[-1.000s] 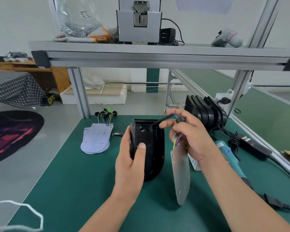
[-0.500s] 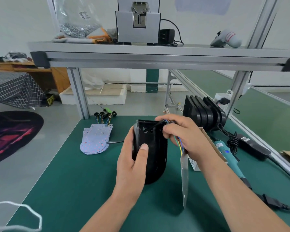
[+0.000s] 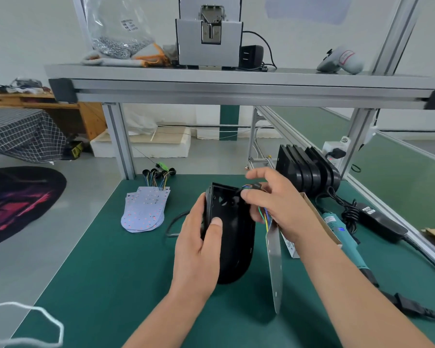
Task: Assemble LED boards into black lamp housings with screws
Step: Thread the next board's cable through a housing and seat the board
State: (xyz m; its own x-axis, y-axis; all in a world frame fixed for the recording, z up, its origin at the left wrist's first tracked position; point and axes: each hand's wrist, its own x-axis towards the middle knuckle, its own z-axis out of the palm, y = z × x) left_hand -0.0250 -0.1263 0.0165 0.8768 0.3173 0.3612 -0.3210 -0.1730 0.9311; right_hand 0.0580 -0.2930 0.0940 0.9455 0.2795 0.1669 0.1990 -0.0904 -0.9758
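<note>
1. Currently the left hand [image 3: 199, 247] grips the housing [image 3: 236, 237] mid-bench, with the thumb on its inner face and the fingers round its left wall. The open side faces the camera.
2. Right hand [image 3: 279, 204] pinches the plug [image 3: 255, 185] at the housing's top right corner.
3. Board [image 3: 274, 267] hangs edge-on from its wires [image 3: 265, 218], just beside the housing's right wall. Can't tell if its tip touches the bench [image 3: 111, 285].
4. Step looks like routing the plug through the round hole [image 3: 222, 200] at the housing's far end, before seating the board.
5. To do it well, hold the housing steady and line the plug up lengthwise with the hole. Feed it, don't force it.
6. Take the board's weight off the wires, since the wire ends are the likely weak point.
7. Pull all the slack through so no wire gets trapped under the board.
8. Spare boards [image 3: 146, 209] are far left, spare housings [image 3: 307, 172] at the far right corner, and the driver [image 3: 337, 227] is along the right edge.
</note>
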